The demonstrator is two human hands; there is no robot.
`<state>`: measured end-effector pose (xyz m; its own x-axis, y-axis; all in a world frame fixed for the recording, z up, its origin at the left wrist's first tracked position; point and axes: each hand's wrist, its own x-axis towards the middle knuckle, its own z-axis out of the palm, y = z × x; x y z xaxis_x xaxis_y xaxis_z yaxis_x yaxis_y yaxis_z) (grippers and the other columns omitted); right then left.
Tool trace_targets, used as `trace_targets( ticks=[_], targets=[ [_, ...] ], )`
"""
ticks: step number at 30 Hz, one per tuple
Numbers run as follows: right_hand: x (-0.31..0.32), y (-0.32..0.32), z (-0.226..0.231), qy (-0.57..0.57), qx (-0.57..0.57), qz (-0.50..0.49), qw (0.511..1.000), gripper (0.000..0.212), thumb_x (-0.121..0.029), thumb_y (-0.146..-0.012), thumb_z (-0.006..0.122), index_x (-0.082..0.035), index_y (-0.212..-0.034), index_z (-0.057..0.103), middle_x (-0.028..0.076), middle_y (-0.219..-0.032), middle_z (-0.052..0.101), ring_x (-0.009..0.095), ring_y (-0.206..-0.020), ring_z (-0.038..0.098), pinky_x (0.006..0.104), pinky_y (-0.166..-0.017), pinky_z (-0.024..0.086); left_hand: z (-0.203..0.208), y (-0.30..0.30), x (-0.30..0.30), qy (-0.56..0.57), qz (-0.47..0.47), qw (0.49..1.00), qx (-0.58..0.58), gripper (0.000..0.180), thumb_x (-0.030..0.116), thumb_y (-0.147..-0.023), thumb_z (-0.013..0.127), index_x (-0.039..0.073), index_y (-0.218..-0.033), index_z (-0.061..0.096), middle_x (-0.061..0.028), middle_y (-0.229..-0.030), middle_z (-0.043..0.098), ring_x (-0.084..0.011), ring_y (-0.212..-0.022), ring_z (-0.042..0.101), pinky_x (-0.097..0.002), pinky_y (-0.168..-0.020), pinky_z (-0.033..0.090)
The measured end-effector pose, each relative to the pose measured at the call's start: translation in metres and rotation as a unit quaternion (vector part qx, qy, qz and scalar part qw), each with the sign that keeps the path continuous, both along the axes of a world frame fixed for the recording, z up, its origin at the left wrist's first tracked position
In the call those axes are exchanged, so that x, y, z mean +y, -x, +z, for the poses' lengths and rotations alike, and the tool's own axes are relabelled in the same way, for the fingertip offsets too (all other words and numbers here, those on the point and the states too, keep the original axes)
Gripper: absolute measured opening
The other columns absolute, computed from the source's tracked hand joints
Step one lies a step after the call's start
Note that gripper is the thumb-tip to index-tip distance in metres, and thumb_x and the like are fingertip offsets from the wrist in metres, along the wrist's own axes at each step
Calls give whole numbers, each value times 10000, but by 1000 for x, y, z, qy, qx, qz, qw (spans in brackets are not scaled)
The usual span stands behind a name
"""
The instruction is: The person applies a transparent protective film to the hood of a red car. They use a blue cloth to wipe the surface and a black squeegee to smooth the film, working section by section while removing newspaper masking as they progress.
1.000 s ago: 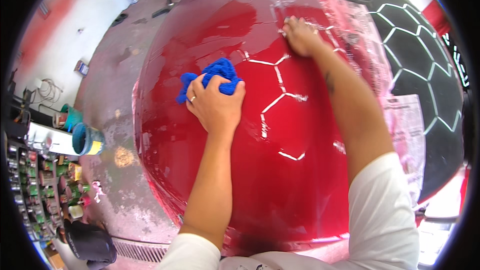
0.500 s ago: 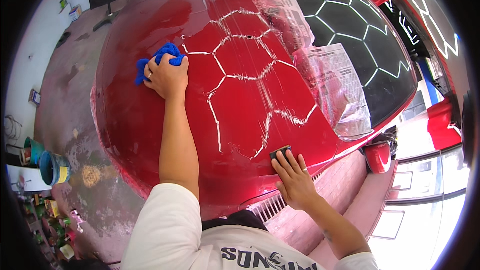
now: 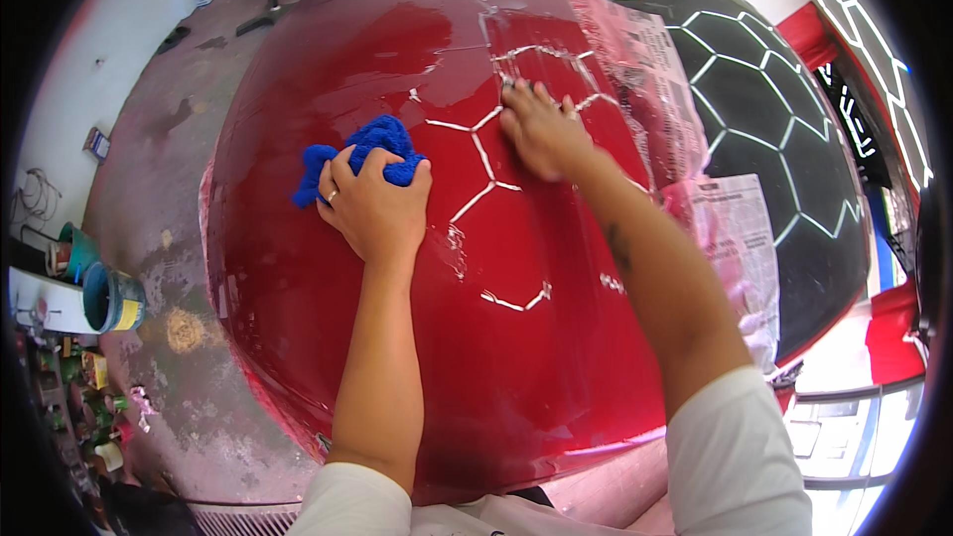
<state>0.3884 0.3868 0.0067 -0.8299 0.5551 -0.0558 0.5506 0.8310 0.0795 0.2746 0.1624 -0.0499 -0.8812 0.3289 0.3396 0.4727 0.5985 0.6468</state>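
A glossy red car panel (image 3: 556, 367) curves across the middle, mirroring white hexagon-shaped ceiling lights. My left hand (image 3: 379, 203) is closed on a crumpled blue microfiber cloth (image 3: 382, 144), pressed to the panel left of centre. Farther forward and to the right, my right hand (image 3: 544, 134) lies on the red surface with its fingers bent over a small dark sanding block. Only a dark edge of that block shows by the fingertips; the rest is under the hand.
Pink-stained newspaper and plastic masking (image 3: 740, 238) borders the red area on the right, beside a dark glossy panel (image 3: 764, 139). Buckets (image 3: 114, 298) and several cans (image 3: 94, 407) stand on the floor at left. A stand base (image 3: 256, 26) is farther back.
My right hand has travelled from the near edge of the panel to its far part with the sanding block. The left hand and cloth appear lower and farther right as the view shifted.
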Motion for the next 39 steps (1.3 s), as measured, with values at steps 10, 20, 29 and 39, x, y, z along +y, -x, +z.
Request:
trace_targets(
  ticks=[10, 20, 29, 39],
  targets=[
    [161, 143, -7, -3, 46, -58, 997, 677, -552, -1200, 266, -158, -1737, 383, 106, -1867, 266, 394, -1723, 221, 724, -1345, 164, 1, -3, 2, -27, 5, 999, 30, 334, 384, -797, 967, 150, -943, 779, -122, -1411, 658, -417, -1429, 526, -599, -1182, 417],
    [-144, -125, -4, -3, 35, 22, 999, 625, -401, -1209, 374, -48, -1725, 370, 189, -1826, 318, 417, -1698, 265, 645, -1370, 205, 4, 5, -5, 7, 2, 1000, -11, 345, 468, -852, 922, 201, -1033, 802, -101, -1506, 628, -395, -1511, 471, -668, -1220, 363],
    [-366, -331, 38, 91, -72, -39, 992, 673, -423, -1137, 543, -83, -1710, 450, 170, -1818, 354, 402, -1699, 272, 664, -1366, 132, 10, -7, 0, 26, -29, 998, -48, 357, 504, -888, 891, 244, -1121, 814, -89, -1555, 605, -396, -1549, 438, -714, -1256, 326],
    [-132, -85, -4, 23, 23, -2, 999, 650, -431, -1198, 373, -89, -1750, 348, 153, -1846, 290, 397, -1715, 231, 679, -1367, 176, 10, 6, -6, 16, -12, 999, -44, 349, 475, -873, 911, 222, -1091, 809, -81, -1535, 606, -410, -1541, 450, -714, -1239, 341]
  ],
)
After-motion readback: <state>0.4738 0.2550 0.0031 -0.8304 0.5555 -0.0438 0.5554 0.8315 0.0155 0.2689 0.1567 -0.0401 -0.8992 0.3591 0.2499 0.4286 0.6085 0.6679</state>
